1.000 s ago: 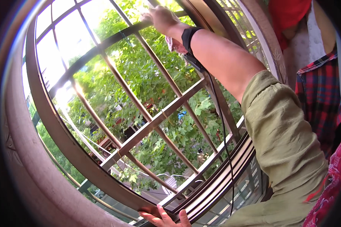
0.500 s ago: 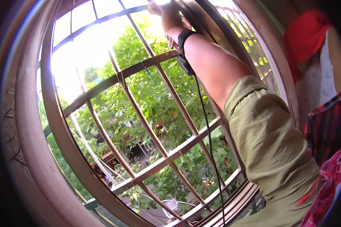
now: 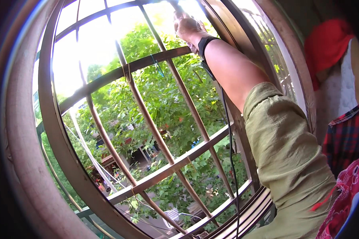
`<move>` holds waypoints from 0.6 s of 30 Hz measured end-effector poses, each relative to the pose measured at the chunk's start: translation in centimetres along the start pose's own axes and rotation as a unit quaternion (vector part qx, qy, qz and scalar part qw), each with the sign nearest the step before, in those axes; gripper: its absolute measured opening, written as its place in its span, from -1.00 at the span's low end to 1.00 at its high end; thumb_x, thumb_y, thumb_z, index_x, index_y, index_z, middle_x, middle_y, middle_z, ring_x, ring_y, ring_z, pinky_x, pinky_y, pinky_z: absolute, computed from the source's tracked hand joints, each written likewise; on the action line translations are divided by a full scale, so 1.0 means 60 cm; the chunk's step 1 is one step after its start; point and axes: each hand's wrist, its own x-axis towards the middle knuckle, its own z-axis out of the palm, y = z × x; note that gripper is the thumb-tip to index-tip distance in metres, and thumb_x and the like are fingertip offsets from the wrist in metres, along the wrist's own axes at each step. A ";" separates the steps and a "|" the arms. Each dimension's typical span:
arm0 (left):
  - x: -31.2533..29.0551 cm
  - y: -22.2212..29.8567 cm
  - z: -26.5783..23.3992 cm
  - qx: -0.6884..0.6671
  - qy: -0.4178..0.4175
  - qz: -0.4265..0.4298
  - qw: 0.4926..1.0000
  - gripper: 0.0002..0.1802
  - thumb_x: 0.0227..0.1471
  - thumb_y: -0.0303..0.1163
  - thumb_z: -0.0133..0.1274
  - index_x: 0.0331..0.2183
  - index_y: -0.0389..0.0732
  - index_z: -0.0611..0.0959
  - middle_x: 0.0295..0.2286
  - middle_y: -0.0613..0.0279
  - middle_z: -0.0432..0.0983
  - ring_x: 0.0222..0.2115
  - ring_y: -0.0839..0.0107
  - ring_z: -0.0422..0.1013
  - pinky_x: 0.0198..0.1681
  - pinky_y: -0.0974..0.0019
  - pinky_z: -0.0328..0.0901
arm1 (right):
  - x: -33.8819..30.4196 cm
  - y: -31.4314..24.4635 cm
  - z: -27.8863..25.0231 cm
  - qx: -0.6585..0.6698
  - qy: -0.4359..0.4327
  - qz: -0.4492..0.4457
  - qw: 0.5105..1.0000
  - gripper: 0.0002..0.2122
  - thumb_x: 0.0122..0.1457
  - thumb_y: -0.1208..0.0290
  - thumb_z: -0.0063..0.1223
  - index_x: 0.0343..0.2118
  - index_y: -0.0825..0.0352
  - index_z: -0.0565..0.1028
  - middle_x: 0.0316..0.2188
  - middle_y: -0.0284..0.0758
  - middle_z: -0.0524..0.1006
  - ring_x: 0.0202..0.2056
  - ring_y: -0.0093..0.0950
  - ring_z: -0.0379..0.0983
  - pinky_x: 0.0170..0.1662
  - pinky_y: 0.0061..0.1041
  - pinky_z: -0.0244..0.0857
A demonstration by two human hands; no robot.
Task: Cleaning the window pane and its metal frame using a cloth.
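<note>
High up at the window, my right hand [image 3: 186, 28] is closed round a crumpled pinkish cloth [image 3: 193, 47], only small parts of which show beside and below the fingers. The hand is in front of the bright upper part of the window, near a metal bar of the grille [image 3: 159, 55]. Glare washes out what lies just above it. A black band [image 3: 205, 44] circles my right wrist, and a black cable [image 3: 230, 155] hangs down from it. My right arm, in an olive sleeve [image 3: 285, 147], reaches up from the lower right. My left hand is out of view.
The brown window frame [image 3: 48, 103] curves down the left, with a sliding track [image 3: 249, 215] along the bottom. A thin blue-green tie [image 3: 158, 68] hangs on the grille. Clothes, among them a red cap-like piece [image 3: 328, 44] and a plaid garment [image 3: 344, 137], hang at right.
My right hand has moved rightward and a little down in the picture, still closed on the cloth. The view of the grille has shifted slightly.
</note>
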 end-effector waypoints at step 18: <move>0.017 0.011 -0.030 -0.065 -0.022 0.047 0.997 -0.22 -0.07 -0.25 0.28 0.13 -0.34 0.37 0.24 -0.48 -0.32 0.28 -0.34 -0.31 0.26 -0.23 -0.16 | -0.161 0.059 -0.170 0.301 0.016 0.311 0.901 -0.76 0.16 0.30 -0.09 -0.22 0.26 0.56 -0.18 -0.06 0.54 -0.10 -0.12 0.46 0.01 -0.21 0.30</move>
